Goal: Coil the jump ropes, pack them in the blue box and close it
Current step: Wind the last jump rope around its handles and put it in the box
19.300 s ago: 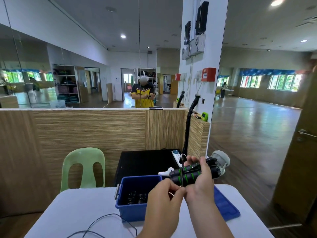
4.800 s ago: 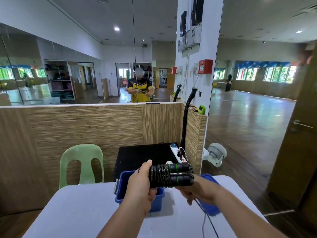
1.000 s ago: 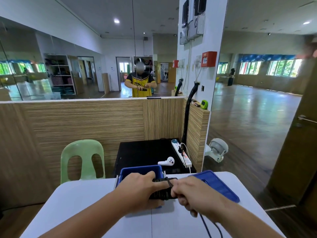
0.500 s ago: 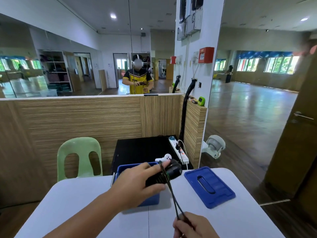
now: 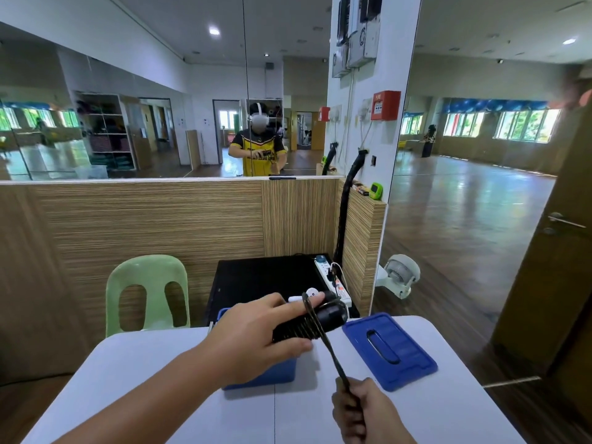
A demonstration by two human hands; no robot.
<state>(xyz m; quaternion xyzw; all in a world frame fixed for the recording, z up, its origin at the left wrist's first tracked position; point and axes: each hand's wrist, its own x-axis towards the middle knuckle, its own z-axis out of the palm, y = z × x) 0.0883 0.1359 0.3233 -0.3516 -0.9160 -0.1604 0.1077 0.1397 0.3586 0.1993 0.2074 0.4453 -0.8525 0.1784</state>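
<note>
Right hand (image 5: 362, 411) pulled coiled black rope (image 5: 298, 330) taut.

In my left hand (image 5: 256, 338) jump rope (image 5: 320, 318): grips matt black, rubbery-looking. Smooth plastic: blue box (image 5: 269, 374), ribbed lid (image 5: 389, 349). Pale tabletop (image 5: 144, 379) smooth, matt. Green chair (image 5: 145, 270) glossy plastic. Wood-grain partition (image 5: 144, 219). Polished wood floor (image 5: 464, 203).

I see left hand (image 5: 256, 341) gripping wound rope (image 5: 304, 326) over box (image 5: 269, 376); right hand (image 5: 362, 411) at its 5 o'clock pinches taut free end (image 5: 333, 357). Lid (image 5: 389, 350) 3 o'clock of box.
</note>
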